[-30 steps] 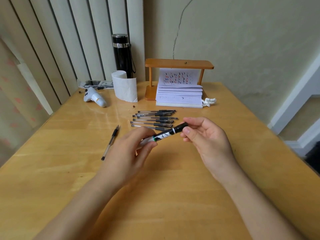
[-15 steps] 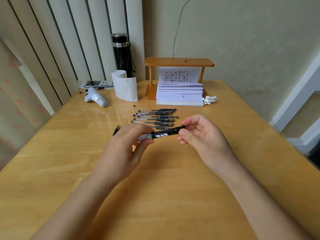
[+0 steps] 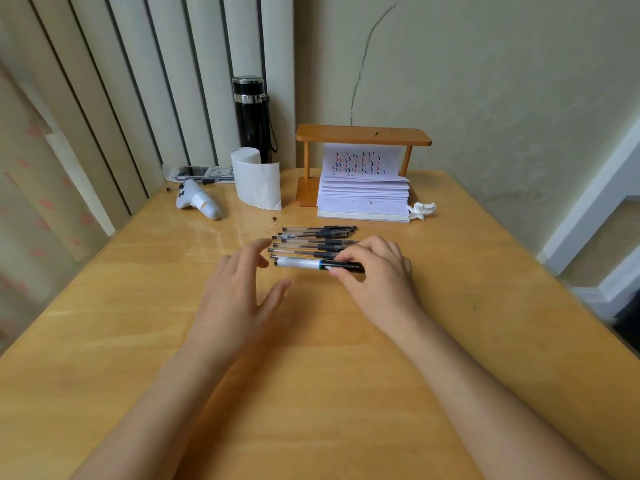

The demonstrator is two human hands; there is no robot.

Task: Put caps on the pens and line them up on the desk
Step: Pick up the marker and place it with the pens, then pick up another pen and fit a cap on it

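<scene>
Marker (image 3: 311, 264): lies left-right on the worktop (image 3: 485, 271), nearest edge of the pen row (image 3: 318, 242). Right hand (image 3: 375, 271): fingers pinching its dark right end. Left hand (image 3: 242, 289): fingers spread, empty, just beside its white end.

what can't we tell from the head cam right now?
- Marker: its right end is hidden under the right hand, so its cap seating is unclear.
- Row of pens: right ends covered by that hand; count uncertain.
- Left hand: motion-blurred.
</scene>
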